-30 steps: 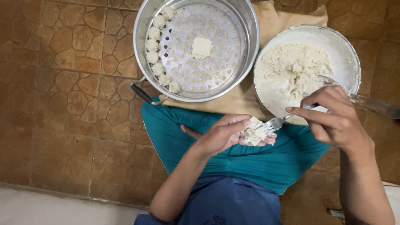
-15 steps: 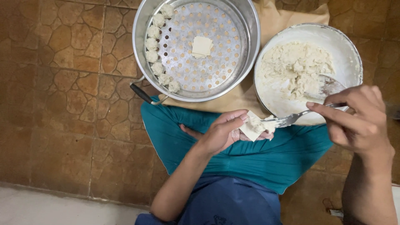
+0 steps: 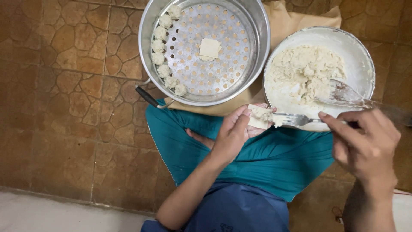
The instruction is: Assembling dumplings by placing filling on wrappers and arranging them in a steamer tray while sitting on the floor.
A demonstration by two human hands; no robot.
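A: Fork [image 3: 296,120] axis?
B: Horizontal, tines left, on wrapper [image 3: 259,117] cupped in left hand [image 3: 234,135]. Right hand [image 3: 365,146] pinches the handle.
A: Wrapper?
B: Pale square, filling dab, beside bowl [image 3: 279,56].

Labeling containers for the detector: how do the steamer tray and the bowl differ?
The steamer tray is bare metal with a perforated floor; the bowl is white and solid. The tray holds a curved row of small dumplings along its left wall and a stack of square wrappers; the bowl holds a loose pale filling and a utensil. Both are round and sit on the floor.
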